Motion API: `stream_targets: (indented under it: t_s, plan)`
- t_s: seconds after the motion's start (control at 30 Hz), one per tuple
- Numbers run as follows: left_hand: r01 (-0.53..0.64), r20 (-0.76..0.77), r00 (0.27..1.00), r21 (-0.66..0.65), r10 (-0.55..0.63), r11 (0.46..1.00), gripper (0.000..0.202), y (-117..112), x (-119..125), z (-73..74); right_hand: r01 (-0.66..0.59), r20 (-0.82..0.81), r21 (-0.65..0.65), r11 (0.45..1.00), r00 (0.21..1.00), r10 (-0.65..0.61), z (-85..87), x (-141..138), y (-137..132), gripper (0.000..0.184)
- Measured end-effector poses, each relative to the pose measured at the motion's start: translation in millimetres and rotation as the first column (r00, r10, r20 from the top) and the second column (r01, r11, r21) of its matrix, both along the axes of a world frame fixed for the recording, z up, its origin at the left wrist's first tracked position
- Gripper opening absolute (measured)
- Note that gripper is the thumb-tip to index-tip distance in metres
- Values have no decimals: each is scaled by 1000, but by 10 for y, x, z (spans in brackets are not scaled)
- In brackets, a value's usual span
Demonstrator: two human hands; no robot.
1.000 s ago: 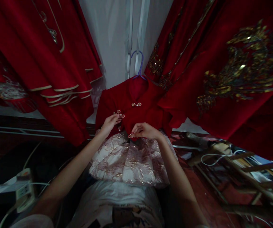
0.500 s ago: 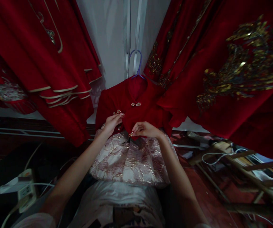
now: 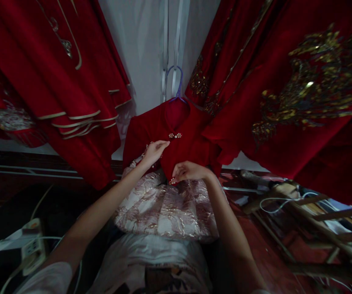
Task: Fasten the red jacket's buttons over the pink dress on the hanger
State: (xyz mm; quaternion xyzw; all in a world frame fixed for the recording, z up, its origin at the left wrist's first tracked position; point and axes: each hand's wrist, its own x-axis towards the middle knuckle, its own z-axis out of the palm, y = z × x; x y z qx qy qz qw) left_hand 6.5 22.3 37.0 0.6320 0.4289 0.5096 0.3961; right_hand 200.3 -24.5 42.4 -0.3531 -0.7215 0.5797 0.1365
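Note:
A red jacket (image 3: pixel 191 143) hangs in front of me on a purple hanger (image 3: pixel 179 83). Just under its collar is a pearl-beaded clasp (image 3: pixel 175 136). My left hand (image 3: pixel 155 153) is at the jacket's front below that clasp, thumb and fingers pinched together; whatever lies between the fingertips is too small to make out. Partly behind this hand, more beaded trim (image 3: pixel 145 152) runs along the jacket. Lower on the front, my right hand (image 3: pixel 189 170) has curled fingers closed on a small beaded clasp piece (image 3: pixel 172 181). Beneath both hands a shiny pink-and-white brocade cloth (image 3: pixel 176 210) covers my lap.
Red garments with pale piping (image 3: pixel 80 94) hang at left, and a red garment with gold sequins (image 3: pixel 310 90) hangs at right. A power strip (image 3: pixel 33 247) with cables lies at lower left. A wooden rack (image 3: pixel 325 224) stands at lower right beside a white cable (image 3: pixel 275 204).
My left hand has moved right and slightly up, from the beaded trim to below the collar clasp. My right hand has dropped a little with the beaded piece.

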Motion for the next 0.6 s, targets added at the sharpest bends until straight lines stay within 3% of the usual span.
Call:
stream_targets:
  t_s: [0.1, 0.2, 0.3, 0.4, 0.6]
  plan:
    - [6, -275, 956, 357, 99, 934, 29, 68, 80, 244, -34, 56, -44, 998, 998, 36, 11, 31, -3, 24]
    - [103, -535, 796, 583, 285, 806, 28, 131, 126, 425, -16, 48, -56, 998, 999, 18, 6, 37, -1, 23]
    - [198, -654, 650, 639, 388, 743, 22, 191, 143, 523, -4, 34, -56, 998, 999, 6, 1, 39, -4, 22]
    - [267, -715, 568, 630, 409, 730, 22, 242, 136, 574, 1, 25, -52, 999, 1000, 0, -9, 45, -6, 21]
    - [329, -743, 572, 595, 347, 733, 21, 289, 90, 666, -5, -26, -77, 997, 1000, 3, -39, 48, 7, 23]
